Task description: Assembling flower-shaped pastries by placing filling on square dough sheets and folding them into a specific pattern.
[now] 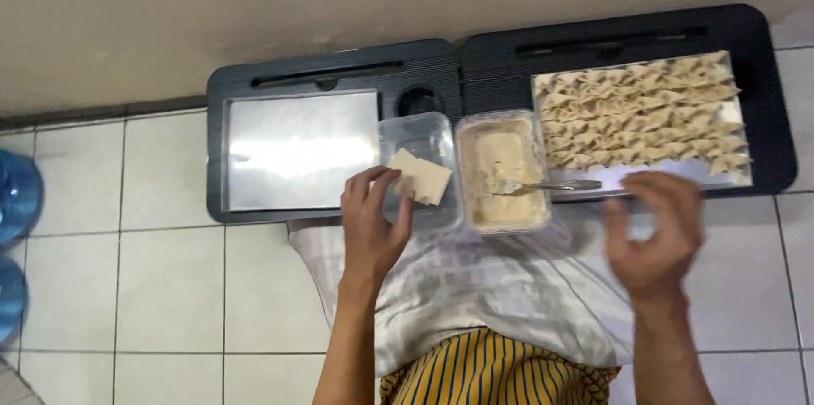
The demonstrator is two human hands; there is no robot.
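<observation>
My left hand (373, 223) pinches a square pale dough wrapper (420, 176) by its edge, over a clear plastic container (424, 138). My right hand (657, 231) hovers blurred below the filled tray, fingers curled and apart, holding nothing I can see. Between the hands stands a clear tub of beige filling (500, 180) with a metal spoon (551, 187) resting in it, handle pointing right. A metal tray (729, 176) at the right is packed with several folded dumplings (640, 112).
An empty metal tray (297, 150) lies at the left on two low black tables (339, 66) pushed side by side against the wall. White cloth (475, 286) covers my lap. Blue water jugs (17, 197) stand on the tiled floor at far left.
</observation>
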